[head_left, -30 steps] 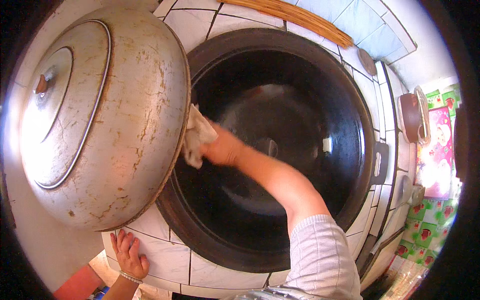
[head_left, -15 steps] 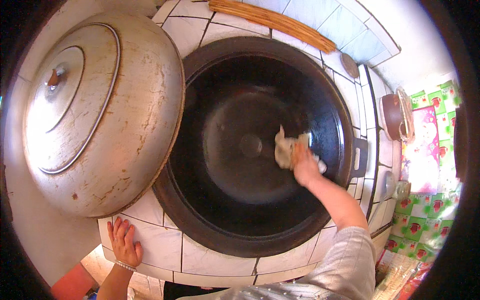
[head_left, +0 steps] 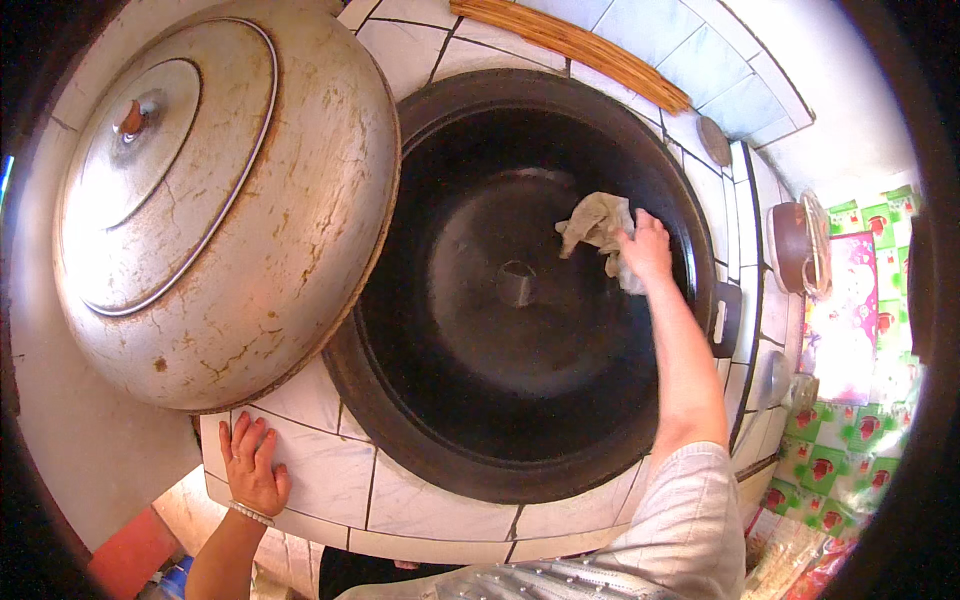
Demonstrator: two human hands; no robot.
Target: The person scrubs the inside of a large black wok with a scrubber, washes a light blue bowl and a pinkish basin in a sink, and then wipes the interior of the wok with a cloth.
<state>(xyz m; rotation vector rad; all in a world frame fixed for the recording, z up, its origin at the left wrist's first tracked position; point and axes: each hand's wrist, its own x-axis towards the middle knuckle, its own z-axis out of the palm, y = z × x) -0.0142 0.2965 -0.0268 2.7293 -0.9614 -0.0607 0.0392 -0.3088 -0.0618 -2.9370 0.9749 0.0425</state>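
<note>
A large black wok [head_left: 520, 420] is set into a white tiled stove top [head_left: 430, 500]. Inside it, my right hand [head_left: 648, 248] is closed on a crumpled, off-white cloth [head_left: 597, 222] that lies against the wok's right inner wall. My left hand [head_left: 254, 466], with a beaded bracelet at the wrist, rests flat on the tiles at the front left corner, fingers spread. Just beyond its fingertips is the edge of a big, domed metal lid [head_left: 300, 220], stained brown, which leans tilted at the wok's left side.
A bundle of wooden sticks [head_left: 580, 50] lies along the back. Beside it is a small round disc [head_left: 713, 141]. To the right of the wok's handle [head_left: 727, 320] stands a brown pot-like item [head_left: 790, 247], near a green and white patterned covering [head_left: 820, 470].
My right hand has moved the cloth farther up the wok's right wall, away from me. My left hand stays on the tiles. The whole view has shifted slightly.
</note>
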